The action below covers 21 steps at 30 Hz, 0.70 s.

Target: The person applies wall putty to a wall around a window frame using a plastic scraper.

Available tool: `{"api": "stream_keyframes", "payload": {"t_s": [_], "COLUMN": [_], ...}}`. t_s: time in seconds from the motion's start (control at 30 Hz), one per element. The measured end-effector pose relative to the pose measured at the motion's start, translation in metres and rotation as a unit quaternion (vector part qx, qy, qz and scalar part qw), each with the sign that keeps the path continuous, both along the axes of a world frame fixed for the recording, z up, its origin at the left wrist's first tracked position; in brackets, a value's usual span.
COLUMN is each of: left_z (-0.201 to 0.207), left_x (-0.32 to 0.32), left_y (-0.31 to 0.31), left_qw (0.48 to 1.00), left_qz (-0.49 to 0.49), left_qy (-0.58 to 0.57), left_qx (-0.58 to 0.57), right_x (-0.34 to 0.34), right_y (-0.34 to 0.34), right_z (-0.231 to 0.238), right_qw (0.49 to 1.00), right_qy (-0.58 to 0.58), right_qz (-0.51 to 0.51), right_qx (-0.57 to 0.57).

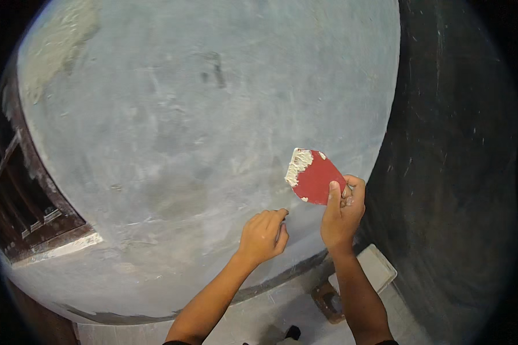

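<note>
My right hand [343,215] grips a flat red putty spreader [322,178], thumb on its face and fingers behind. Cream-coloured putty [299,167] is smeared thickly along the spreader's left edge, with small dabs at two corners. Lower and to the left, my left hand [263,236] is in front of the grey wall [172,132], its back toward me. Its fingers are loosely bent and the thumb stands apart from them; no held thing shows. Whether its fingertips touch the wall, I cannot tell. A pale putty patch [57,43] covers the wall's upper left.
A barred window [31,201] with a pale sill [63,250] is at the left. A dark wall [449,172] stands along the right. Below my right forearm, a whitish slab-like thing [377,267] lies by a brown stool-like object [326,303] on the floor [259,316].
</note>
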<state>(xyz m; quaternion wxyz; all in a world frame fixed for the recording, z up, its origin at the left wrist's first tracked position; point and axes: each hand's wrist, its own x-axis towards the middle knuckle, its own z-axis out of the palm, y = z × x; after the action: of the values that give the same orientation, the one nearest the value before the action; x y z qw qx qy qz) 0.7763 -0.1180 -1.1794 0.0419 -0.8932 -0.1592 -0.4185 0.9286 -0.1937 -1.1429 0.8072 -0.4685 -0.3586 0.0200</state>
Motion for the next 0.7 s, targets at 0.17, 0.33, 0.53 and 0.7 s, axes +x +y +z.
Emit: {"api": "stream_keyframes", "payload": {"t_s": [0.17,0.33,0.53,0.7], "left_z": [-0.058,-0.111,-0.146,-0.123], "left_x": [0.044,0.083,0.068,0.046], "left_y": [0.001,0.026,0.078,0.107], "left_qw": [0.996,0.990,0.975,0.949], "left_qz": [-0.022,-0.025,-0.030,-0.045], "left_qy": [0.066,0.095,0.132,0.214], "left_qx": [-0.062,-0.098,-0.176,-0.229], "right_x": [0.041,0.084,0.061,0.047], "right_y": [-0.009,0.017,0.065,0.074], "right_z": [-0.053,-0.120,-0.148,-0.139], "right_qw": [0.995,0.988,0.975,0.947], "right_qy": [0.056,0.088,0.181,0.236], "right_qz": [-0.040,-0.062,-0.026,-0.093], "right_qx": [-0.076,-0.108,-0.130,-0.197]}}
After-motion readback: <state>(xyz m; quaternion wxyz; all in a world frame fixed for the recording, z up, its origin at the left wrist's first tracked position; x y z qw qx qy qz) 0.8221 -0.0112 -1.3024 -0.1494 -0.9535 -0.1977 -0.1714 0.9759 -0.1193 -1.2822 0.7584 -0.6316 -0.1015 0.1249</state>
